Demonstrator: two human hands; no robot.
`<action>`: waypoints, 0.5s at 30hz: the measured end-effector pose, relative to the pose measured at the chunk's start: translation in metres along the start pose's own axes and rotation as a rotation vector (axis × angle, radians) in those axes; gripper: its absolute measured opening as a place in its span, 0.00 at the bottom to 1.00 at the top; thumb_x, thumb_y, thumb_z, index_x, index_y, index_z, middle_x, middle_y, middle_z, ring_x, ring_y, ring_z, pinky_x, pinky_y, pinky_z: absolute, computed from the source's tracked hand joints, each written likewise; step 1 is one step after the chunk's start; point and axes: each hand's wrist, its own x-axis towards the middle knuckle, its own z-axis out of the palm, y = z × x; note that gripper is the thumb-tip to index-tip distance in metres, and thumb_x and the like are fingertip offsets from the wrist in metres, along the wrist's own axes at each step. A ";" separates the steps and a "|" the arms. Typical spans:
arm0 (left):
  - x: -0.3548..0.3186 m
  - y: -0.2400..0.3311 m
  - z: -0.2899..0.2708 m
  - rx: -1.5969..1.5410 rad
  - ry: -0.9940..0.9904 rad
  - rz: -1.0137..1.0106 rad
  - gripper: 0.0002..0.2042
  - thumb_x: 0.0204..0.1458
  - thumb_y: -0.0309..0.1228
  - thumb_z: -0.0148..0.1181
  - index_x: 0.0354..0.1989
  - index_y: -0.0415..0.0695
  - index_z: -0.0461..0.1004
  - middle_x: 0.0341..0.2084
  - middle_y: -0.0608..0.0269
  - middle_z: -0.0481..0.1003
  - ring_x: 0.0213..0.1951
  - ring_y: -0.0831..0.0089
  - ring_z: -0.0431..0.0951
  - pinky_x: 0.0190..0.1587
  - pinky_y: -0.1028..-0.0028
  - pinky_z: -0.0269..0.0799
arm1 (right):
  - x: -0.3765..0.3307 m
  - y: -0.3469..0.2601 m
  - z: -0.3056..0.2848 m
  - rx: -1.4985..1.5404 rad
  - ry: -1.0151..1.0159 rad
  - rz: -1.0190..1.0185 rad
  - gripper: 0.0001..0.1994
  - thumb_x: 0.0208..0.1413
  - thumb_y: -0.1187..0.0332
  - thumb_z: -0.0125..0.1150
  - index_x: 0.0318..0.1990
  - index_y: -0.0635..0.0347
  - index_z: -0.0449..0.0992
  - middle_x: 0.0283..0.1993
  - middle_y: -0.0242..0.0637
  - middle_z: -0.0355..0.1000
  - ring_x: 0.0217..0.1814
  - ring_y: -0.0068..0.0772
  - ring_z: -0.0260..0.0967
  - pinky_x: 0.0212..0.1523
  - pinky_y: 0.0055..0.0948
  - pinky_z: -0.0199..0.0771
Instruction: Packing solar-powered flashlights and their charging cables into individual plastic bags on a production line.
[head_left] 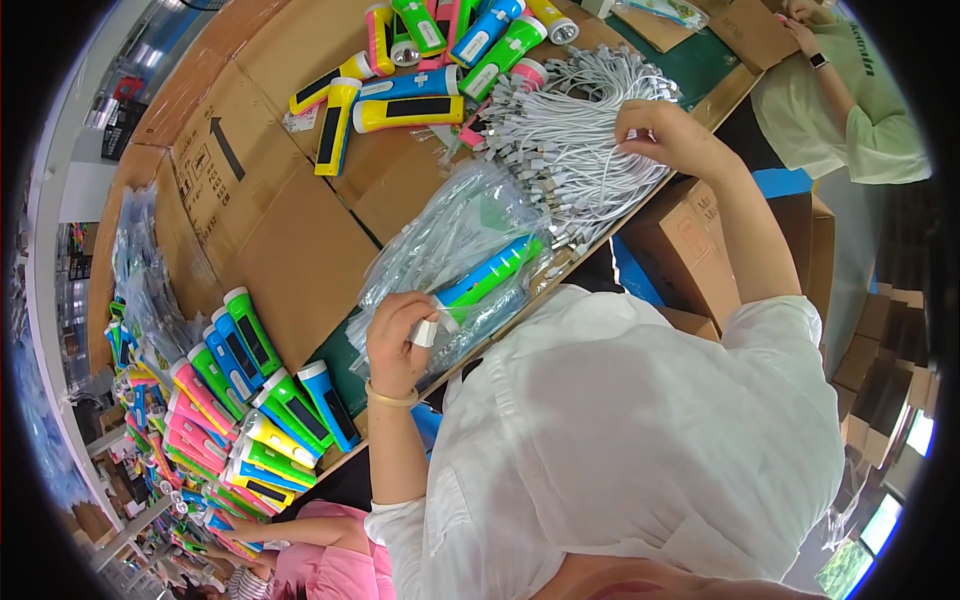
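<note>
My left hand (393,342) is closed at the near edge of a clear plastic bag (455,322); a small white piece (424,332) shows by its fingers, and I cannot tell what it is. A blue and green flashlight (490,275) lies beside that hand, in or under the clear plastic. Farther right, my right hand (668,138) has its fingertips pinched on a white cable (630,150) at the edge of a heaped pile of white USB cables (570,140). More flat clear bags (430,235) lie stacked left of the cables.
Colourful flashlights (410,85) lie on cardboard (290,230) at the far side. Many more flashlights (250,400) crowd the left, near a person in pink (325,550). Another person in light green (860,100) is at the far right. Cardboard boxes (690,250) stand below the table edge.
</note>
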 end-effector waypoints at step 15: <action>0.003 -0.002 0.000 0.072 -0.005 0.019 0.09 0.45 0.20 0.65 0.35 0.41 0.75 0.38 0.55 0.79 0.39 0.56 0.78 0.41 0.65 0.75 | 0.015 0.004 -0.070 0.724 1.004 -0.130 0.07 0.69 0.66 0.53 0.43 0.59 0.71 0.31 0.31 0.71 0.27 0.18 0.62 0.27 0.17 0.59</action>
